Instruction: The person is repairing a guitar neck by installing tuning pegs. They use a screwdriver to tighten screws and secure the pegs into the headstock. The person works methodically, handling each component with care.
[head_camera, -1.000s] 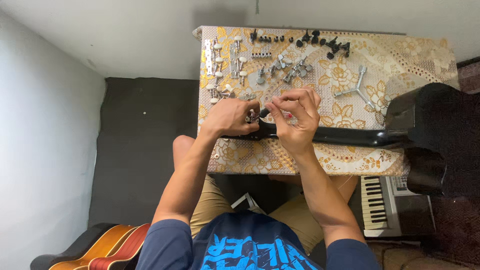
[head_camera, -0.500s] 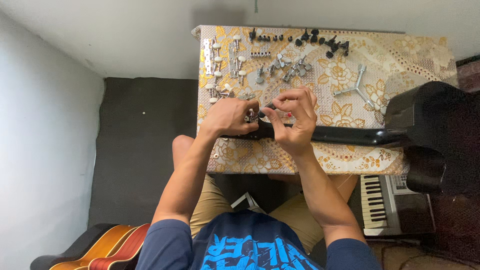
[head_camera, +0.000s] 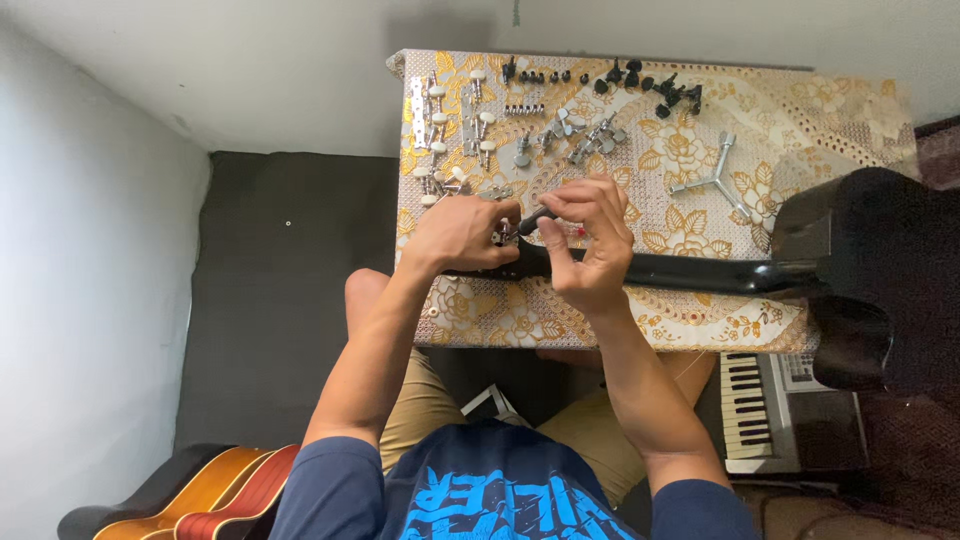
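A black guitar lies across the table with its neck (head_camera: 690, 272) pointing left and its body (head_camera: 870, 250) at the right. My left hand (head_camera: 460, 235) grips the headstock end of the neck. My right hand (head_camera: 592, 240) hovers over the same spot, fingers pinched on a small dark screwdriver-like tool (head_camera: 535, 214) aimed at the headstock. Silver tuning pegs with white knobs (head_camera: 450, 130) lie just beyond my hands.
The small table has a gold floral cloth (head_camera: 700, 315). Black tuning pegs (head_camera: 650, 85) and a silver three-arm wrench (head_camera: 718, 182) lie at its far side. A keyboard (head_camera: 760, 410) sits right below; acoustic guitars (head_camera: 200, 500) lie at lower left.
My right hand has shifted a little and its fingers have closed tighter on the tool at the headstock. My left hand and the guitar stay put.
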